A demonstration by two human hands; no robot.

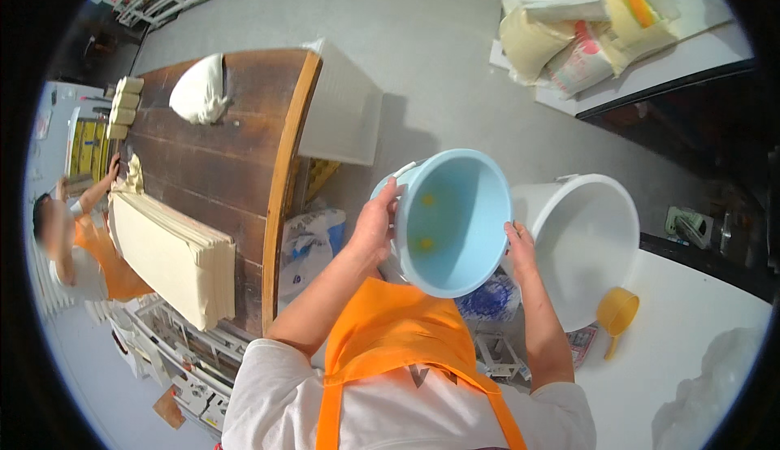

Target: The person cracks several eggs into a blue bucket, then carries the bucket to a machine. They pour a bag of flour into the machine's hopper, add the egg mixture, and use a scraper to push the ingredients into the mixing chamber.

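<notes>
A light-blue bucket (461,222) with two small yellowish patches inside is tilted in front of me, above my orange apron. My left hand (375,221) is closed on its left side near the pale handle; my right hand (521,253) grips its right rim. I cannot tell whether liquid is in it. Just right of it is a large white tub (599,235), with a yellow long-handled scoop (617,312) lying beside that on a white surface (707,296).
On the left stands a wooden table (231,166) with stacked pale dough sheets (166,251), a white cloth bundle (197,88) and small rolls (123,109). A co-worker in an orange apron (110,259) works beside it. Sacks (536,44) lie on a counter at upper right; grey floor (414,44) lies beyond.
</notes>
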